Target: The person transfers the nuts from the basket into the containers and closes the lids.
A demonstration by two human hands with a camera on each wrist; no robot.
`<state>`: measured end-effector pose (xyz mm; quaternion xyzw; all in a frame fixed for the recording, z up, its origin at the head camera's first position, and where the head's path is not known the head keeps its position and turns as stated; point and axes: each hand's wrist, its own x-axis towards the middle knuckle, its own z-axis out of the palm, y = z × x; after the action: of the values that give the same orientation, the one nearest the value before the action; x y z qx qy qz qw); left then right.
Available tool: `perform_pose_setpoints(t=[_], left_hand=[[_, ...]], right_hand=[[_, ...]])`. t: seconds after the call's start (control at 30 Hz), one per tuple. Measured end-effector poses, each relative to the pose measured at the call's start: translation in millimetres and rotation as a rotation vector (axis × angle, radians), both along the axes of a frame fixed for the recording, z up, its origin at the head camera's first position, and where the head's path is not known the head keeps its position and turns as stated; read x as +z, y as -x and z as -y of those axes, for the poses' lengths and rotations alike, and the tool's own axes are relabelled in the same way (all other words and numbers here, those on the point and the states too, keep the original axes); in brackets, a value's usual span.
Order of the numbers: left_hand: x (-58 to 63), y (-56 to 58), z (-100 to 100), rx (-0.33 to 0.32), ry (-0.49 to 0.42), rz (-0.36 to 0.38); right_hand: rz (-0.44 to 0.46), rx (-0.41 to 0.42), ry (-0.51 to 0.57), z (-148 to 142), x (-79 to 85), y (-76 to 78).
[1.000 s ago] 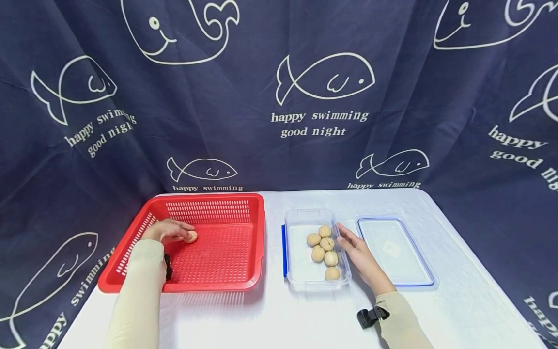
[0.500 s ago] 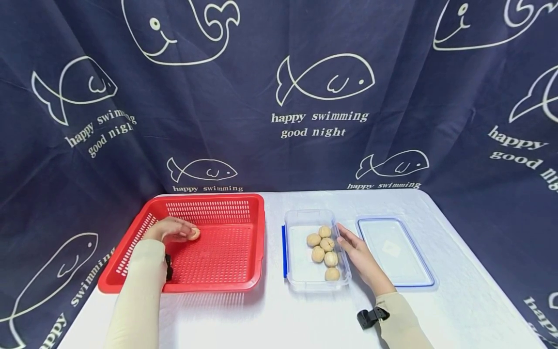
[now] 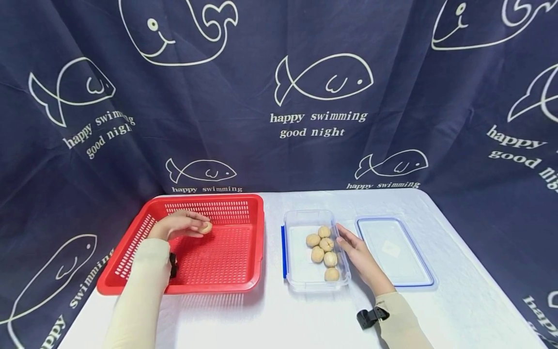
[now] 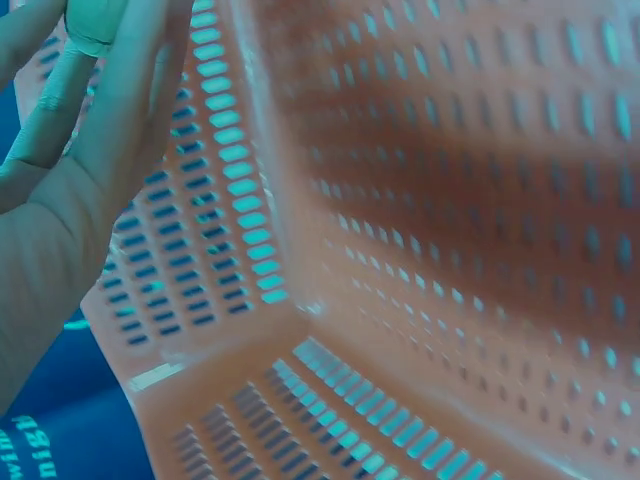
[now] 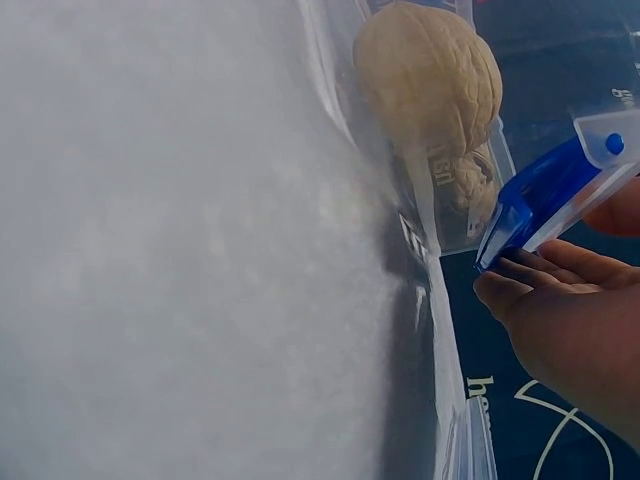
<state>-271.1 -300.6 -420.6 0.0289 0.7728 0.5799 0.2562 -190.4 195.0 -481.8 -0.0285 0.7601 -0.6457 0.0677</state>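
Note:
My left hand [image 3: 183, 224] pinches a walnut [image 3: 207, 228] between its fingertips, above the floor of a red plastic basket [image 3: 226, 259]. In the left wrist view the walnut [image 4: 95, 22] shows at the top edge, between thumb and fingers. A clear plastic food container [image 3: 298, 275] stands right of the basket, with several walnuts [image 3: 317, 254] inside. My right hand [image 3: 361, 257] holds its right side. In the right wrist view, the right fingers [image 5: 550, 268] lie at a blue latch [image 5: 545, 195] on that side.
The container's clear lid [image 3: 394, 252], edged in blue, lies flat on the white table [image 3: 279, 320] to the right. Another blue latch [image 3: 285, 252] hangs on the container's left side. A dark blue fish-print cloth [image 3: 257, 145] hangs behind and at both sides.
My left hand has lifted the walnut off the basket floor and moved it a little right and away from me. The right hand and the container have stayed put.

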Motion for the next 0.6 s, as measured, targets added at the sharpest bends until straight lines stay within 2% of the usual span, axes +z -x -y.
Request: perform_pose_setpoints(t=[0.2, 0.47, 0.6], left_hand=[[8.1, 1.8, -13, -0.032, -0.047, -0.038], [17.2, -0.5, -25, 0.052, -0.188, 0.004], [17.9, -1.6, -28, 0.063, -0.205, 0.007]], right_hand=[[-0.01, 0.001, -0.006, -1, -1.3, 0.5], [-0.008, 0.003, -0.005, 0, -2.9, 1.4], [-0.015, 0.003, -0.009, 0, -2.3, 1.1]])
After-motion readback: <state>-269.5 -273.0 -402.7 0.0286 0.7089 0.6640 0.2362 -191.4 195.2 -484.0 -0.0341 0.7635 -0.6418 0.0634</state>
